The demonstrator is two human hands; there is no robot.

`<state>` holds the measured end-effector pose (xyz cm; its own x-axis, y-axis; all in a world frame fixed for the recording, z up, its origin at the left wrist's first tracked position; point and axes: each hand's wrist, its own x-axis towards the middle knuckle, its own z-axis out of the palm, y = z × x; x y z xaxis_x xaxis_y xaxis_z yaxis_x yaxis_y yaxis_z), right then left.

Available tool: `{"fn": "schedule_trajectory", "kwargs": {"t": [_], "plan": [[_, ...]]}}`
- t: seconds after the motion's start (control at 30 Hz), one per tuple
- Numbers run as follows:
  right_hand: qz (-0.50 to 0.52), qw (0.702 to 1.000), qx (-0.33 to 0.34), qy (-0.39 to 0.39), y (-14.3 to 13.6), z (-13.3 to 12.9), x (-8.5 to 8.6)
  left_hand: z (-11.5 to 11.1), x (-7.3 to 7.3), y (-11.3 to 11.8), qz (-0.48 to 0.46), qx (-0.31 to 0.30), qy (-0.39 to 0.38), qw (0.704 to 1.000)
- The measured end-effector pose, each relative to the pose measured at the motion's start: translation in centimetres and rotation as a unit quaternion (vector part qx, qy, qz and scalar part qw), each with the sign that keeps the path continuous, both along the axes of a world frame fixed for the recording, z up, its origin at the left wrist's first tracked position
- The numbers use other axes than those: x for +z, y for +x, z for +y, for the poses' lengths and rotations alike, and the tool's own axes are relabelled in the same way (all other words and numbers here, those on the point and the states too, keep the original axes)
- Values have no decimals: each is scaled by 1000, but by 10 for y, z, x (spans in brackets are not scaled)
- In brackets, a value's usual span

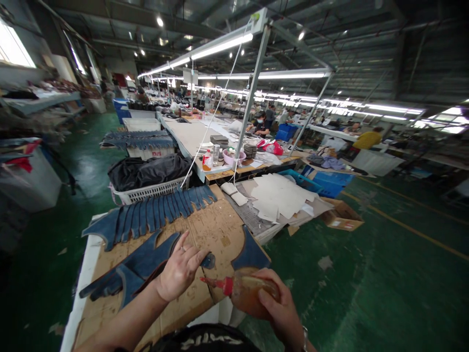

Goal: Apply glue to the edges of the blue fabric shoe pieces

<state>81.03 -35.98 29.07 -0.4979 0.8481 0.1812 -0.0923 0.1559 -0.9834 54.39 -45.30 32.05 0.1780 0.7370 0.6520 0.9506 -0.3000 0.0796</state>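
My right hand [280,305] is wrapped round a squeeze bottle [252,296] of amber liquid. Its red nozzle points left toward my left hand [181,269]. That hand is raised over the cardboard, index finger stretched out, with a small dark rounded piece [208,260] at its fingertips; I cannot make out its kind. Below and left of it lie loose blue leather pieces [139,259], partly hidden by my wrist. A row of overlapping blue leather pieces [154,212] runs along the far edge of the cardboard [205,227]. Another blue piece [251,249] lies beyond the bottle.
A white basket [154,190] with dark material stands behind the cardboard. To the right, pale sheets [280,195] cover a grey surface, beside a metal frame post [252,88]. An open carton [342,215] sits on the green floor. People work farther back.
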Motion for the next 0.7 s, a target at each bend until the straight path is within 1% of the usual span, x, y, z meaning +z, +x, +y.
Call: {"fn": "schedule_trajectory", "kwargs": {"t": [0.1, 0.17, 0.2, 0.23, 0.3, 0.4, 0.47, 0.5, 0.53, 0.57, 0.6, 0.67, 0.7], "plan": [[-13, 998, -36, 51, 2, 5, -2, 16, -1, -5, -55, -3, -28, 998], [-36, 993, -51, 96, 2, 11, -4, 30, 2, -6, -121, -29, -77, 989], [-51, 991, -44, 120, 1, 14, -4, 38, 5, -4, -158, -48, -113, 980], [-65, 988, -27, 139, -1, 16, -4, 46, 8, -1, -194, -71, -153, 967], [-90, 983, 27, 159, -8, 21, -4, 62, 14, 11, -250, -116, -221, 936], [-104, 975, 115, 160, -23, 26, -7, 85, 20, 37, -296, -190, -291, 890], [-101, 972, 145, 155, -31, 29, -15, 101, 20, 54, -323, -226, -334, 856], [-99, 973, 146, 149, -33, 30, -19, 109, 19, 60, -341, -231, -346, 843], [-98, 975, 138, 141, -33, 32, -24, 116, 17, 63, -363, -222, -351, 834], [-100, 978, 125, 132, -31, 33, -29, 123, 13, 65, -393, -194, -349, 829], [-102, 982, 106, 120, -28, 35, -33, 129, 8, 64, -426, -151, -345, 823], [-104, 989, 61, 82, -16, 38, -38, 134, -11, 58, -481, -58, -348, 803], [-101, 993, 39, 56, -9, 40, -40, 133, -24, 54, -501, -23, -363, 786]]}}
